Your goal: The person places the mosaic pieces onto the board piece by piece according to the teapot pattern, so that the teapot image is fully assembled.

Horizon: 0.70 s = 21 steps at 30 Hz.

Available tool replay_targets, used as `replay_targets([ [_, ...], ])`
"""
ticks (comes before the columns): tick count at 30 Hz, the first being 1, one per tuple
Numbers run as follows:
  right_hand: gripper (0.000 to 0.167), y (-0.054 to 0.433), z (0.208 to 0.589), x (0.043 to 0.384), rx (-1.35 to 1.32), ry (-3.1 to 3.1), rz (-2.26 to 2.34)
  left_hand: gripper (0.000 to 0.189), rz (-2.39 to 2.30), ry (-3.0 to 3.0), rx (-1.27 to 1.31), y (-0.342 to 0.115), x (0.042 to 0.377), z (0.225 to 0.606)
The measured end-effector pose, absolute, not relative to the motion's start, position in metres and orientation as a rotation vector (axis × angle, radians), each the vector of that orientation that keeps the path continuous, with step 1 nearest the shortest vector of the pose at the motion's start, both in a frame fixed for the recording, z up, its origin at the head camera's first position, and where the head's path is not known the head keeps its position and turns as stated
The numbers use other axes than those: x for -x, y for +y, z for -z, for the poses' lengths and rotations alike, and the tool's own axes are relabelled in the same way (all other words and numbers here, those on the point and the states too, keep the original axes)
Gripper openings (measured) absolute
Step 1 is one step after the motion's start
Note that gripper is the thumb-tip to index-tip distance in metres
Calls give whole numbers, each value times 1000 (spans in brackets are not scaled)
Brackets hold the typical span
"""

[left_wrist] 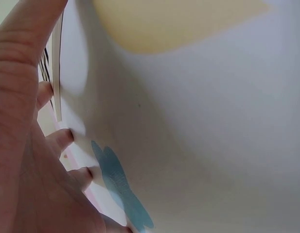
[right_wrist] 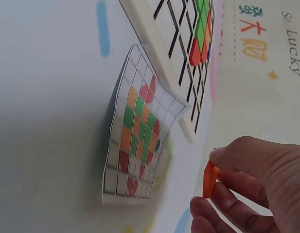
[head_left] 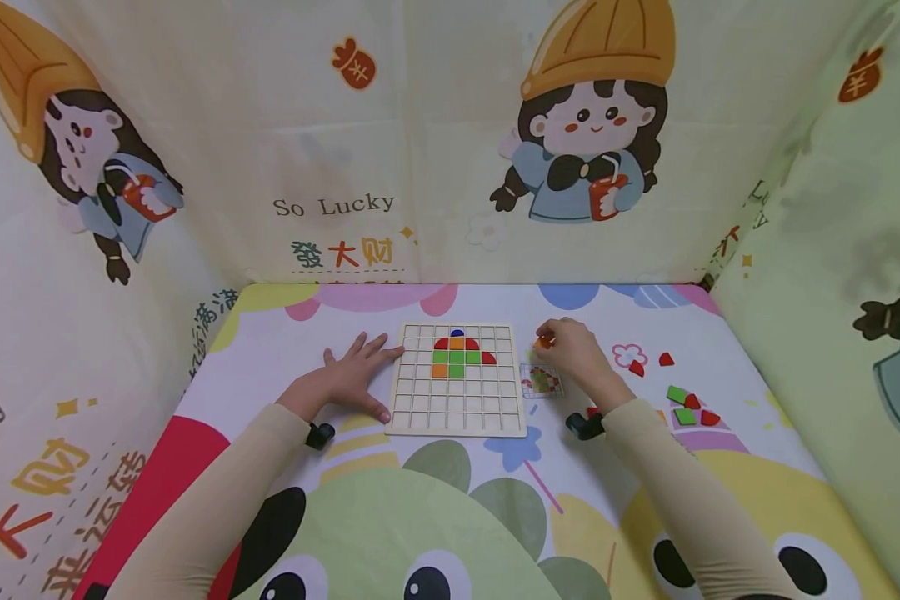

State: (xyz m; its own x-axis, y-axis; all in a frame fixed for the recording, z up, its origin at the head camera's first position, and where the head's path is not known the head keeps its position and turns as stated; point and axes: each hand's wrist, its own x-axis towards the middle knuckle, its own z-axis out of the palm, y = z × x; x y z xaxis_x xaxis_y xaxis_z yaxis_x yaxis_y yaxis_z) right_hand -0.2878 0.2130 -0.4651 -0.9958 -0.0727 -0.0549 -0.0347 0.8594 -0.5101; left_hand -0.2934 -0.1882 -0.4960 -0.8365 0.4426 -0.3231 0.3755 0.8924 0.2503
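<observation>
A pale wooden grid board (head_left: pixel 461 408) lies on the table, with red, green, orange and blue pieces set in its upper cells. My left hand (head_left: pixel 351 377) is spread at the board's left edge, thumb and fingertips touching it or close beside it. Right of the board, my right hand (head_left: pixel 573 350) pinches a small orange block (right_wrist: pixel 210 179) between thumb and fingers, raised above the table. Below that hand is a pattern card (head_left: pixel 542 381), its printed grid of coloured cells plain in the right wrist view. The card's corner lies close to the board's edge.
Loose red pieces (head_left: pixel 667 359) and green pieces (head_left: pixel 686 416) are scattered on the right of the table. Another red piece (head_left: pixel 592 412) sits near my right wrist. Printed cloth walls (head_left: pixel 450 167) stand behind and at both sides.
</observation>
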Motion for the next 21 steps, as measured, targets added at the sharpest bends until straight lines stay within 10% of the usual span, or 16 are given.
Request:
replay_targets([
  [21, 29, 164, 468, 282, 240, 2964, 882, 130, -258, 2670, -594, -188, 294, 494],
])
